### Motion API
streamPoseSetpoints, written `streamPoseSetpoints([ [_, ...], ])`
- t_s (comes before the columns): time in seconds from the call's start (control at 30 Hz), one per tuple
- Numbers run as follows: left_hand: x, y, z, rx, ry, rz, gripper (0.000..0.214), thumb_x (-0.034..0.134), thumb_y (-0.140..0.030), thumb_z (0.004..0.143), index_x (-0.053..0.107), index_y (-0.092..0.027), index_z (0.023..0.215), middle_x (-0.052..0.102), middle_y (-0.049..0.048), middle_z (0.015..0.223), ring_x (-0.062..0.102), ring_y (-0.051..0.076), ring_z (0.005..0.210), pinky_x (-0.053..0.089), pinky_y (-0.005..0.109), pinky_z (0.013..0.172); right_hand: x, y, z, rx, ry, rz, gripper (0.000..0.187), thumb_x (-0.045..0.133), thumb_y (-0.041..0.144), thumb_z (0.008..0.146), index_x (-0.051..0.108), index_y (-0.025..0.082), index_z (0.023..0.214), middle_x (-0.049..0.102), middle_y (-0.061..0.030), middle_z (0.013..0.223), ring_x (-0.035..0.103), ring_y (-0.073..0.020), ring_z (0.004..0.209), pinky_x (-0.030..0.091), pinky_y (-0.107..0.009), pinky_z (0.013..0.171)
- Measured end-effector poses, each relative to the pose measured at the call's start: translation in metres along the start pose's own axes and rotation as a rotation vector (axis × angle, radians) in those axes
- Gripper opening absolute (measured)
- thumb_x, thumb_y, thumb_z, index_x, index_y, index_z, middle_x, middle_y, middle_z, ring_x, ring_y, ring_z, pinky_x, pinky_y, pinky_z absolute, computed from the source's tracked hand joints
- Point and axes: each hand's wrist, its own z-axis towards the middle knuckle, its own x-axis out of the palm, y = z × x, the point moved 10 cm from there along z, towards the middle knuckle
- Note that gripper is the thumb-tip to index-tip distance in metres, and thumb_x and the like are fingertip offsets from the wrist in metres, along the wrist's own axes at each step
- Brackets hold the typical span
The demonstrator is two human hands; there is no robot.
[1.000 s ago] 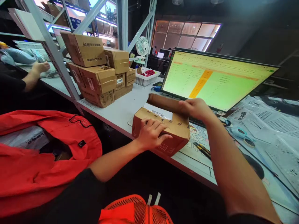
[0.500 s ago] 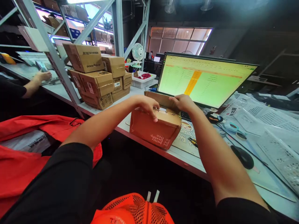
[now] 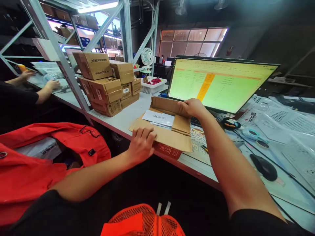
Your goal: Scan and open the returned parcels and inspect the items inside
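A cardboard box [image 3: 180,124] with a red printed front stands at the desk's near edge, its top flaps folded outward. My left hand [image 3: 142,144] grips the near flap, which is bent down toward me, fingers curled over its edge. On the far side, my right hand [image 3: 192,107] pinches the raised rear flap. Inside the box lies a white printed card [image 3: 158,118], with other flat pale items partly showing under it.
Several taped cartons [image 3: 105,88] are stacked to the left by a metal shelf post. A monitor [image 3: 219,85] stands behind the box. A mouse [image 3: 263,167], cables and plastic bags lie right. A red bag [image 3: 81,141] hangs below left; a co-worker's hand [image 3: 52,85] is beyond.
The near flap has swung from lying across the top to folded out toward me, with my left hand moving down along with it. The box's contents have come into view. My right hand stays on the rear flap.
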Motion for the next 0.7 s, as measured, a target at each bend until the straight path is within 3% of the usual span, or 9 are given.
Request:
streamPoseSetpoints([
  [0.07,-0.004,-0.004,-0.015,0.006,-0.002,-0.064,0.026,0.066,-0.022,0.087,0.062,-0.016,0.111,0.067,0.0164,0.114,0.059,0.032,0.104,0.044,0.045,0.09,-0.003,0.005,-0.016,-0.01,-0.023,0.009,0.047,0.048,0.053,0.103,0.077,0.016,0.098,0.074,-0.0146,0.093,0.064,-0.0248,0.085,0.043,-0.033,0.071],
  [0.13,-0.011,-0.002,-0.016,0.026,0.04,-0.141,0.023,0.063,-0.029,0.094,0.064,-0.017,0.113,0.068,0.0147,0.114,0.061,0.03,0.106,0.047,0.043,0.094,-0.019,0.023,-0.045,-0.095,-0.152,0.031,0.041,0.056,0.049,0.099,0.075,0.016,0.112,0.074,-0.0168,0.113,0.065,-0.0303,0.102,0.048,-0.038,0.083],
  [0.23,-0.017,0.027,0.007,-0.01,0.204,-0.294,0.023,0.048,-0.03,0.103,0.067,-0.019,0.109,0.072,0.0099,0.107,0.066,0.024,0.1,0.05,0.036,0.091,-0.053,0.057,-0.109,-0.324,-0.459,0.148,0.03,0.057,0.037,0.098,0.072,0.018,0.116,0.072,-0.0142,0.118,0.064,-0.0305,0.111,0.048,-0.044,0.096],
  [0.27,-0.013,0.044,0.02,-0.05,0.29,-0.321,0.027,0.044,-0.03,0.104,0.068,-0.019,0.107,0.073,0.0088,0.105,0.067,0.023,0.099,0.051,0.034,0.09,-0.055,0.067,-0.127,-0.41,-0.477,0.205,0.027,0.054,0.034,0.099,0.072,0.019,0.111,0.074,-0.0123,0.112,0.065,-0.0277,0.105,0.049,-0.042,0.094],
  [0.4,0.036,0.116,0.061,-0.171,0.78,-0.28,0.027,0.055,-0.032,0.094,0.074,-0.021,0.11,0.076,0.0059,0.109,0.068,0.022,0.097,0.051,0.032,0.088,-0.021,0.091,-0.14,-0.593,-0.104,0.343,0.025,0.052,0.03,0.098,0.075,0.02,0.102,0.076,-0.008,0.102,0.069,-0.0224,0.094,0.053,-0.036,0.087],
  [0.43,0.053,0.125,0.064,-0.163,0.923,-0.305,0.027,0.058,-0.033,0.092,0.074,-0.02,0.109,0.077,0.0053,0.109,0.069,0.021,0.097,0.05,0.03,0.086,-0.011,0.091,-0.135,-0.593,-0.011,0.363,0.025,0.054,0.03,0.097,0.075,0.02,0.103,0.076,-0.0079,0.105,0.069,-0.0227,0.097,0.053,-0.037,0.09],
  [0.5,0.08,0.135,0.072,-0.13,1.06,-0.33,0.03,0.058,-0.034,0.091,0.076,-0.018,0.109,0.077,0.0057,0.109,0.068,0.021,0.097,0.049,0.028,0.085,0.0,0.088,-0.123,-0.587,0.102,0.41,0.025,0.055,0.032,0.095,0.076,0.02,0.102,0.076,-0.0077,0.108,0.068,-0.0227,0.102,0.052,-0.037,0.096],
  [0.57,0.095,0.135,0.082,-0.065,1.016,-0.314,0.034,0.055,-0.03,0.091,0.076,-0.017,0.114,0.076,0.0067,0.113,0.067,0.02,0.1,0.048,0.028,0.089,0.003,0.085,-0.113,-0.598,0.134,0.447,0.026,0.056,0.035,0.095,0.077,0.02,0.098,0.075,-0.0078,0.106,0.068,-0.022,0.1,0.051,-0.037,0.096],
  [0.7,0.101,0.122,0.087,0.053,0.814,-0.199,0.04,0.049,-0.025,0.094,0.077,-0.023,0.123,0.072,0.0103,0.119,0.062,0.026,0.114,0.044,0.037,0.105,0.0,0.08,-0.106,-0.59,0.079,0.492,0.028,0.055,0.039,0.096,0.076,0.02,0.091,0.073,-0.008,0.102,0.066,-0.0211,0.096,0.051,-0.036,0.092],
])
